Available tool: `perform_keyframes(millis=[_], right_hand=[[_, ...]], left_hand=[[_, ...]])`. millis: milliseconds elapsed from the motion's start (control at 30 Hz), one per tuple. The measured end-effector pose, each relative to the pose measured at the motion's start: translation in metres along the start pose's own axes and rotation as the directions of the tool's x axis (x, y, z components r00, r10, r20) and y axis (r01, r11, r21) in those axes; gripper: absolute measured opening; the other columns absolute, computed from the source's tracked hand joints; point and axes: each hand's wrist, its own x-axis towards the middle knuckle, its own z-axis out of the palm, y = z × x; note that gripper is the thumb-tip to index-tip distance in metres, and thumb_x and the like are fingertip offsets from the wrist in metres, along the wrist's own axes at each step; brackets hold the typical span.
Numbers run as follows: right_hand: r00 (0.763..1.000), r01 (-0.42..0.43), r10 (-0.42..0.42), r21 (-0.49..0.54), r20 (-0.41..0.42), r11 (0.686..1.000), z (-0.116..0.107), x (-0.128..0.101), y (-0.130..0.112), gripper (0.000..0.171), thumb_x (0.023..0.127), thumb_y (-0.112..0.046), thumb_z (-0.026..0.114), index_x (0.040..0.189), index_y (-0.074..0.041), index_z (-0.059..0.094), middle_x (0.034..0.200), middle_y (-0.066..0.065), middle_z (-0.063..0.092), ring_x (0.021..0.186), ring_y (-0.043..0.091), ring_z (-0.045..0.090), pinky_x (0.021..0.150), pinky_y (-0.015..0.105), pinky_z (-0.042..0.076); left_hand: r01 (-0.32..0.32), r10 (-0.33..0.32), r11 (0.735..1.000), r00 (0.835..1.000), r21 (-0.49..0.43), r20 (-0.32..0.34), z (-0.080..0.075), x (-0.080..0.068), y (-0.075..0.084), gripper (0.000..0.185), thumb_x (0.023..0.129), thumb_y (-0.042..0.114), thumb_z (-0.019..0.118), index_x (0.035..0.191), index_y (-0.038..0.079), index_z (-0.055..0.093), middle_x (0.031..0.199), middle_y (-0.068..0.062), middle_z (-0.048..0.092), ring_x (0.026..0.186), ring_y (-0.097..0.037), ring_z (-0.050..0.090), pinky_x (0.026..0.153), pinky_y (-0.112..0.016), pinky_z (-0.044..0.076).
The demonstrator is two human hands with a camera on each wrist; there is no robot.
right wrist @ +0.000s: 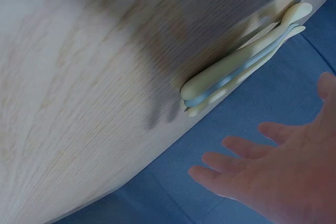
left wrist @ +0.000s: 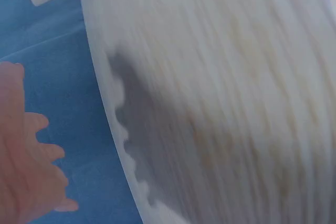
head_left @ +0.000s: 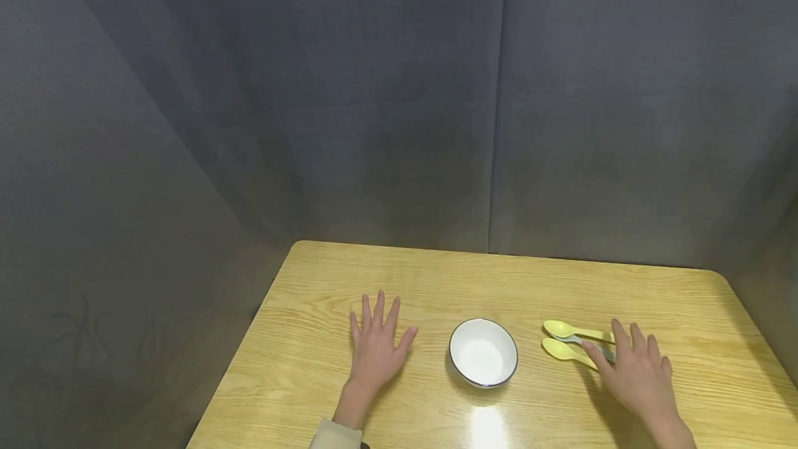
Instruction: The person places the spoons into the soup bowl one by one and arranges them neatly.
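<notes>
Over the right part of the wooden table, my right hand (head_left: 639,376) is close to a group of spoons, with its fingers spread and nothing gripped. Two of them, a far yellow spoon (head_left: 559,328) and a near yellow spoon (head_left: 557,349), have a pale blue-green spoon (head_left: 606,352) between them. The hand covers part of their handles in the head view. A gap separates the fingers from the yellow spoon (right wrist: 220,72) in the right wrist view. Left of the bowl, my left hand (head_left: 376,355) has its fingers fanned out and holds nothing.
A white bowl (head_left: 483,353) with a dark rim stands upright between the two hands. The wooden tabletop (head_left: 436,283) has rounded far corners. Dark grey curtains (head_left: 386,102) hang behind the table and along its sides.
</notes>
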Motion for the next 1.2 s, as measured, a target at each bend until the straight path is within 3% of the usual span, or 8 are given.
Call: perform_keyframes(millis=[133, 267, 467, 600, 800, 933, 1067, 1200], right_hand=[[1.0, -0.001, 0.0, -0.021, -0.01, 1.0, -0.001, -0.002, 0.002, 0.082, 0.108, -0.055, 0.045, 0.148, 0.016, 0.033, 0.141, 0.052, 0.031, 0.127, 0.072, 0.029, 0.093, 0.087, 0.029], [0.999, 0.003, -0.004, -0.036, -0.032, 0.999, -0.002, -0.005, 0.004, 0.077, 0.108, -0.049, 0.05, 0.142, 0.019, 0.038, 0.132, 0.053, 0.04, 0.119, 0.07, 0.039, 0.086, 0.083, 0.038], [0.999, -0.023, 0.022, -0.013, -0.036, 1.0, -0.003, -0.007, 0.007, 0.072, 0.108, -0.042, 0.051, 0.133, 0.025, 0.042, 0.121, 0.054, 0.045, 0.109, 0.074, 0.044, 0.078, 0.078, 0.046], [0.995, -0.079, 0.083, 0.06, -0.062, 0.995, -0.004, -0.011, 0.004, 0.065, 0.109, -0.035, 0.049, 0.128, 0.026, 0.045, 0.114, 0.051, 0.052, 0.104, 0.07, 0.05, 0.077, 0.072, 0.05], [0.982, -0.161, 0.177, 0.193, -0.068, 0.968, -0.004, -0.012, -0.002, 0.059, 0.11, -0.032, 0.045, 0.13, 0.024, 0.046, 0.104, 0.04, 0.065, 0.093, 0.056, 0.065, 0.074, 0.06, 0.058], [0.969, -0.234, 0.245, 0.221, -0.021, 0.947, -0.004, -0.013, -0.001, 0.061, 0.111, -0.038, 0.04, 0.127, 0.02, 0.051, 0.099, 0.034, 0.069, 0.075, 0.04, 0.07, 0.062, 0.046, 0.058], [0.955, -0.292, 0.297, 0.232, 0.015, 0.928, -0.002, -0.015, 0.002, 0.061, 0.11, -0.039, 0.04, 0.119, 0.018, 0.058, 0.092, 0.028, 0.072, 0.066, 0.025, 0.067, 0.053, 0.035, 0.051], [0.935, -0.347, 0.354, 0.246, 0.016, 0.905, 0.001, -0.018, 0.004, 0.059, 0.108, -0.037, 0.042, 0.114, 0.018, 0.061, 0.076, 0.017, 0.069, 0.059, 0.022, 0.058, 0.049, 0.033, 0.045]], left_hand=[[0.051, -0.044, 0.985, 0.998, -0.164, 0.044, 0.001, 0.0, 0.005, 0.069, 0.107, 0.055, 0.045, 0.156, 0.006, 0.045, 0.164, -0.025, 0.031, 0.149, -0.054, 0.024, 0.115, -0.076, 0.022], [0.125, -0.076, 0.913, 0.987, -0.388, 0.141, 0.002, -0.001, 0.013, 0.07, 0.109, 0.054, 0.041, 0.155, 0.001, 0.042, 0.16, -0.026, 0.036, 0.144, -0.05, 0.039, 0.112, -0.07, 0.036], [0.255, -0.084, 0.712, 0.956, -0.654, 0.281, 0.004, -0.005, 0.03, 0.062, 0.111, 0.046, 0.041, 0.153, 0.0, 0.044, 0.15, -0.026, 0.049, 0.136, -0.047, 0.049, 0.108, -0.066, 0.043], [0.356, -0.122, 0.575, 0.927, -0.736, 0.353, 0.01, -0.009, 0.047, 0.059, 0.111, 0.044, 0.041, 0.152, 0.002, 0.046, 0.151, -0.024, 0.051, 0.138, -0.047, 0.048, 0.11, -0.064, 0.041], [0.443, -0.166, 0.358, 0.896, -0.822, 0.411, 0.022, -0.013, 0.069, 0.057, 0.11, 0.04, 0.043, 0.148, -0.001, 0.05, 0.149, -0.019, 0.053, 0.138, -0.04, 0.05, 0.111, -0.053, 0.046], [0.478, -0.158, 0.306, 0.878, -0.823, 0.451, 0.028, -0.017, 0.077, 0.055, 0.11, 0.039, 0.043, 0.147, 0.001, 0.051, 0.147, -0.016, 0.056, 0.136, -0.037, 0.054, 0.109, -0.048, 0.049], [0.484, -0.145, 0.3, 0.875, -0.822, 0.462, 0.03, -0.019, 0.08, 0.052, 0.109, 0.034, 0.043, 0.148, 0.0, 0.05, 0.147, -0.018, 0.055, 0.135, -0.038, 0.054, 0.106, -0.045, 0.052], [0.491, -0.149, 0.296, 0.871, -0.819, 0.468, 0.03, -0.02, 0.083, 0.051, 0.109, 0.033, 0.044, 0.148, 0.0, 0.05, 0.149, -0.02, 0.053, 0.138, -0.041, 0.051, 0.104, -0.046, 0.053]])
